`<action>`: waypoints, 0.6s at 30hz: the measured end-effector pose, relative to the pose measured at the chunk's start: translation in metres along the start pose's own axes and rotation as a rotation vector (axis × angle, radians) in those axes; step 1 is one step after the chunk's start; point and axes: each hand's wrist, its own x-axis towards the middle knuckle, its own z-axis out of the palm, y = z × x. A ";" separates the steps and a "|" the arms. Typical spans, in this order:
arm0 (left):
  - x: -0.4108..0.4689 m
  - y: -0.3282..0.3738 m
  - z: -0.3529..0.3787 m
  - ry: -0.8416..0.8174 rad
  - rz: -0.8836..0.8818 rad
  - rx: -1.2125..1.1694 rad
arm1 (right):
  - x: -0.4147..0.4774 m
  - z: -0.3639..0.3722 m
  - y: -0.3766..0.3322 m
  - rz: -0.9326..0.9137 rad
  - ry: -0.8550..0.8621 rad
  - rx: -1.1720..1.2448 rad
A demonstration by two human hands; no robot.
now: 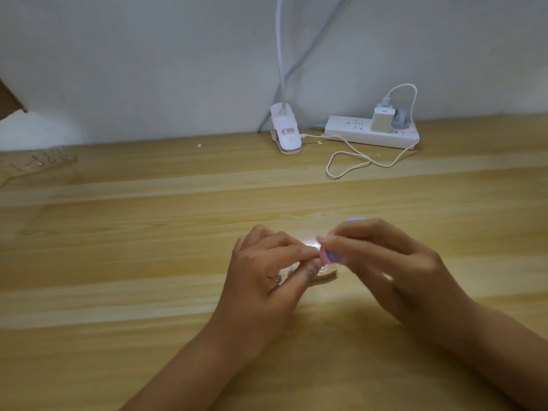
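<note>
Pale wood-plank counter [118, 262], boards running left to right. Plain grey-white wall [148, 54] behind. Far centre: white clip lamp [285, 129], gooseneck rising. Far right: white power strip [355, 132], charger [382, 118], looped cable [350, 164].

Desk [148, 232]: light honey-yellow wood, lengthwise grain, paler and darker bands alternating.
Wall [148, 69]: plain pale grey-white.
Lamp clip [281, 114]: white, beige pad at base.
Label [288, 131]: black and red print.
Lamp neck [280, 54]: white.
Strip [350, 130]: white, small red light at right end.
Charger [382, 118]: white.
Plug [400, 118]: grey.
Cable [350, 161]: white.
Piece [330, 256]: translucent lilac, pink tinge at left edge.
Block [326, 274]: beige.
Ring [278, 278]: silver.
Dot [199, 145]: white.
</note>
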 end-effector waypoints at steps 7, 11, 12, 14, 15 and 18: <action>0.000 0.001 -0.003 -0.031 -0.025 -0.062 | -0.002 0.004 -0.005 -0.060 0.022 -0.033; 0.000 0.002 -0.002 -0.027 -0.038 -0.075 | 0.000 0.004 0.000 -0.001 0.056 0.016; 0.000 0.001 -0.002 -0.028 -0.035 -0.088 | -0.001 0.008 -0.003 -0.024 0.050 0.010; 0.000 0.000 -0.003 -0.031 -0.040 -0.110 | -0.004 0.010 -0.005 -0.075 0.035 -0.010; 0.000 0.000 -0.003 -0.026 -0.048 -0.115 | -0.004 0.008 -0.003 -0.068 0.038 -0.009; 0.001 0.000 -0.002 -0.017 -0.076 -0.137 | -0.003 0.003 0.003 0.007 0.076 0.016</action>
